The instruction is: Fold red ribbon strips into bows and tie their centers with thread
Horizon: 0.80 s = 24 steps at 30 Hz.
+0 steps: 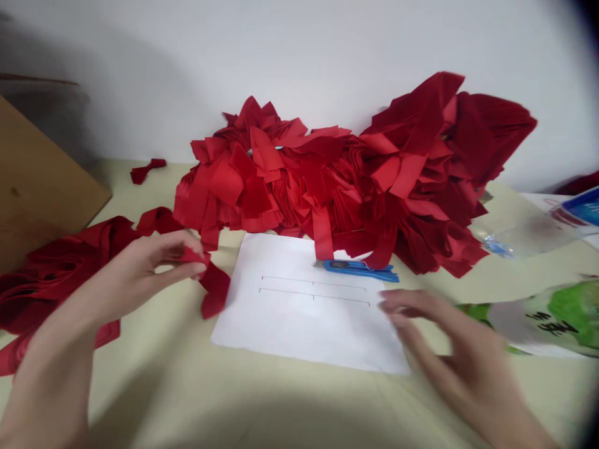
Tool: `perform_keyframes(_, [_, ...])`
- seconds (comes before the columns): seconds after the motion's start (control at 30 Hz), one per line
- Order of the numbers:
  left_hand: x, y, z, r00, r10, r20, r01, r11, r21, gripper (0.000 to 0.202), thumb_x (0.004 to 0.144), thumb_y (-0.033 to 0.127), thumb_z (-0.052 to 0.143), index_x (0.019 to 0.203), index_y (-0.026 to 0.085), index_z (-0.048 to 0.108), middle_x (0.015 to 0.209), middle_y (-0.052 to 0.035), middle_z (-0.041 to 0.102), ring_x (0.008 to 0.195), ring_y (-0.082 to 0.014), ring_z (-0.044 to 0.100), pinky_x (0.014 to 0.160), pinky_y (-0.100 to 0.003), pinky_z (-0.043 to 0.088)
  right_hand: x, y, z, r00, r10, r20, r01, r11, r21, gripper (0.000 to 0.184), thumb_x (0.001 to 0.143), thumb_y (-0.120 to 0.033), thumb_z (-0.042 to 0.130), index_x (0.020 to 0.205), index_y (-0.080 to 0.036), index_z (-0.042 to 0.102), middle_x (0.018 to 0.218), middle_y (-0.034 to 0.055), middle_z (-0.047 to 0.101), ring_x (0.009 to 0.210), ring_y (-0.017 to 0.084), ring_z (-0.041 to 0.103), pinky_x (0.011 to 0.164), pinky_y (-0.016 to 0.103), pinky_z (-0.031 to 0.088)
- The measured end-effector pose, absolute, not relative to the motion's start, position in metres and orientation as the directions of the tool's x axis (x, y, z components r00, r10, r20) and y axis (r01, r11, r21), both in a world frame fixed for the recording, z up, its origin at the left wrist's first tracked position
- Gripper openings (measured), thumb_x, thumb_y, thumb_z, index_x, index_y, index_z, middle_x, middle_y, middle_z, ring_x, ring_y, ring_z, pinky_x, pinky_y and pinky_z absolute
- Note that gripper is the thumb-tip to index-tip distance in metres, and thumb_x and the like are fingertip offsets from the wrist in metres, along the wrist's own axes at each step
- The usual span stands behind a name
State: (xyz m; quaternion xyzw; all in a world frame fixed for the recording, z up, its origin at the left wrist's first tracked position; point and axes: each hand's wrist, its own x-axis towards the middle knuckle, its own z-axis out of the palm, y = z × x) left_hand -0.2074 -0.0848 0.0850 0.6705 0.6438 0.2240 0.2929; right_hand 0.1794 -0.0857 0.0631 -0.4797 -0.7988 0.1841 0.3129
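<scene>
My left hand (156, 268) pinches a strip of red ribbon (216, 290) between thumb and fingertips. The ribbon's loose end hangs down by the left edge of a white paper sheet (290, 337). Two thin ruled lines with end and middle ticks are drawn on the sheet. My right hand (461, 355), smeared by motion, hovers over the sheet's right edge with its fingers loosely bent and nothing visible in them. A blue utility knife (360, 269) lies across the paper's top edge, just beyond the right hand.
A large heap of red ribbon pieces (299, 181) lies along the wall. More red ribbon (60, 268) is piled at left beside a brown box (42, 168). A small red bow (148, 169) lies farther back. Green-and-white packaging (547, 318) and a clear plastic bag (533, 234) are at right.
</scene>
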Motion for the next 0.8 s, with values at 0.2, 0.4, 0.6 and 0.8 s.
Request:
perform_keyframes(0.2, [-0.113, -0.087, 0.089, 0.392, 0.919, -0.037, 0.526, -0.191, 0.829, 0.011, 0.080, 0.022, 0.058, 0.091, 0.022, 0.057, 0.093, 0.0010, 0.065, 0.072, -0.0119, 0.058, 0.062, -0.022, 0.045, 0.107, -0.074, 0.059, -0.618, 0.785, 0.044, 0.509, 0.442, -0.739, 0.079, 0.070, -0.044, 0.071, 0.135, -0.030, 0.028, 0.114, 0.0057, 0.057, 0.084, 0.017, 0.060, 0.074, 0.033, 0.054])
perform_keyframes(0.4, [-0.098, -0.086, 0.079, 0.394, 0.919, 0.027, 0.473, -0.228, 0.851, 0.023, 0.086, 0.024, 0.050, 0.109, 0.026, 0.053, 0.108, -0.0014, 0.061, 0.093, -0.0150, 0.059, 0.078, -0.027, 0.047, 0.103, -0.064, 0.059, -0.500, 0.853, 0.150, 0.421, 0.391, -0.819, 0.013, 0.086, -0.023, 0.054, 0.099, -0.023, 0.055, 0.087, -0.0002, 0.064, 0.074, 0.012, 0.060, 0.069, 0.025, 0.050])
perform_keyframes(0.6, [-0.147, -0.084, 0.026, 0.044, 0.993, -0.110, 0.903, 0.008, 0.431, 0.044, 0.081, 0.036, 0.051, 0.121, 0.020, 0.042, 0.112, -0.0102, 0.052, 0.104, -0.0299, 0.051, 0.082, -0.044, 0.045, 0.161, -0.056, 0.054, -0.270, 0.963, -0.010, 0.451, 0.117, -0.885, 0.023, 0.083, -0.030, 0.058, 0.104, -0.021, 0.055, 0.065, -0.0022, 0.059, 0.047, 0.010, 0.052, 0.045, 0.022, 0.045])
perform_keyframes(0.8, [-0.233, -0.081, 0.011, 0.002, 0.977, -0.213, 0.969, 0.051, 0.241, 0.049, 0.081, 0.034, 0.047, 0.124, 0.012, 0.039, 0.125, -0.0163, 0.046, 0.119, -0.0327, 0.042, 0.097, -0.044, 0.037, 0.221, -0.065, 0.059, -0.387, 0.885, -0.259, 0.541, -0.010, -0.841, 0.033, 0.074, -0.034, 0.067, 0.104, -0.024, 0.055, 0.087, 0.0034, 0.067, 0.072, 0.018, 0.064, 0.061, 0.025, 0.053])
